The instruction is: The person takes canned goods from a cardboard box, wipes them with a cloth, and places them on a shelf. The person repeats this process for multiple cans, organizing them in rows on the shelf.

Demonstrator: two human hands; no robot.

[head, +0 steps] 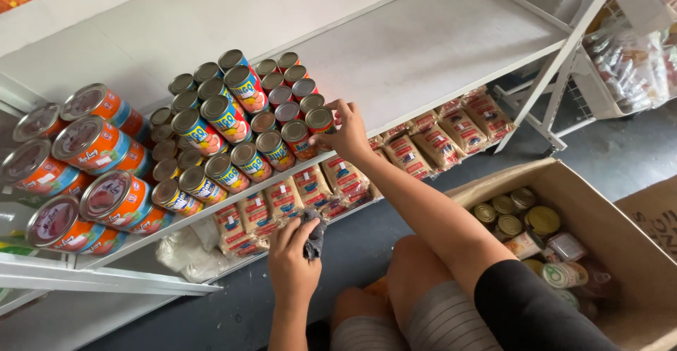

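My right hand point(348, 134) reaches up to the white shelf point(423, 48) and grips a small red-labelled can point(319, 120) at the front edge, at the right end of a block of small cans point(240, 118) with blue, yellow and red labels. My left hand point(293, 256) is lower, near my knee, closed around a dark grey cloth point(315, 232).
Larger orange-labelled cans point(92, 161) are stacked at the shelf's left. Packets point(437, 143) line the lower shelf. An open cardboard box point(599, 210) of assorted cans and jars point(536, 235) sits on the floor at right. A white plastic bag point(187, 252) lies under the shelf.
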